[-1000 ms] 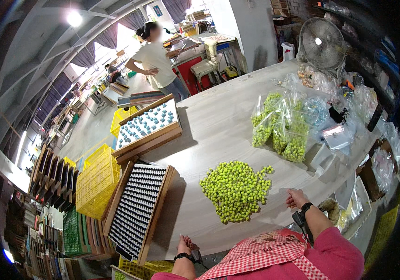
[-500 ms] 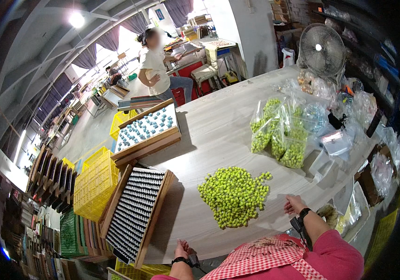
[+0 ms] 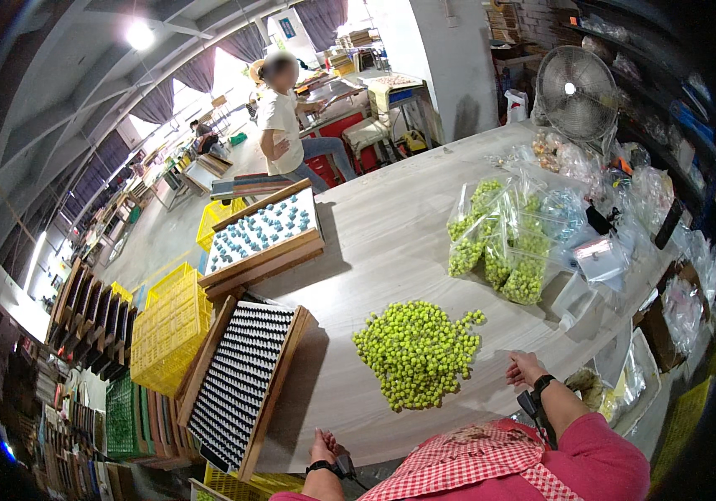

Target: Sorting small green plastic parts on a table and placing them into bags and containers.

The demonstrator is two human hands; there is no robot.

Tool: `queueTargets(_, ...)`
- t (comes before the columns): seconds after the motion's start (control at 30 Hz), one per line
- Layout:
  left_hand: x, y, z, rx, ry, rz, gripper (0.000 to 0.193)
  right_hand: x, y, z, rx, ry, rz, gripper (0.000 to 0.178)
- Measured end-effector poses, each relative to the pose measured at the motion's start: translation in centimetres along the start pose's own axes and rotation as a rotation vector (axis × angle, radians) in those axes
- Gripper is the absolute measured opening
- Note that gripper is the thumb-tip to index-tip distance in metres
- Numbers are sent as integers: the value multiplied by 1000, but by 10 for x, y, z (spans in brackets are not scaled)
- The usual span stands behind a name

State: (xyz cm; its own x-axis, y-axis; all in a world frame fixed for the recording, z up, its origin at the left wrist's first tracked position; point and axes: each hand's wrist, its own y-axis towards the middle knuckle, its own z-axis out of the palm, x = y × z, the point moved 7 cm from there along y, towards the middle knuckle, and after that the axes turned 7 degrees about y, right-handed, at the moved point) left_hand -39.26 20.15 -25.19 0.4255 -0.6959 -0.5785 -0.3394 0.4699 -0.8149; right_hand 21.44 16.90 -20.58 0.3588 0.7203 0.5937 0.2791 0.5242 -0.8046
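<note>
A pile of small bright green balls [image 3: 415, 355] lies loose on the pale table [image 3: 358, 250] in front of me. My right hand [image 3: 526, 368] is at the table's near edge, to the right of the pile and apart from it. Its fingers are loosely bent and hold nothing visible. Low in the view, my left hand [image 3: 323, 446] is by the near edge, right of a wooden-sided rack [image 3: 245, 376] with rows of small white pieces. The fingers of this hand point up, loosely apart, with nothing seen in them. Each wrist wears a black band with a device.
Clear bags of green balls [image 3: 504, 242] stand at the right, near a fan [image 3: 577, 92] and heaped plastic bags. A tray of blue-green pieces [image 3: 262, 230] sits at the table's left edge. Yellow crates [image 3: 170, 334] stand beyond it. A person [image 3: 283, 125] is across the table.
The person across the table has shifted slightly to the right and turned the head. My hands and the green balls have barely moved.
</note>
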Motion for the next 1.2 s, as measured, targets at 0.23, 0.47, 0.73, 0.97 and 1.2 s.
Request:
queueTargets(0.23,3,18,-11,-20,26,12,40,-1,1,1,24,9,-1,49)
queueTargets(0.47,3,15,-7,-12,17,12,39,4,-8,2,0,9,4,47)
queueTargets(0.73,3,14,-4,88,-7,6,42,5,-8,3,-5,-4,6,45)
queueTargets(0.97,1,7,-3,43,-36,-3,40,-3,7,-2,-33,-22,21,48)
queueTargets(1.2,5,18,-9,-23,-36,-16,40,-6,9,-2,-2,-25,43,51)
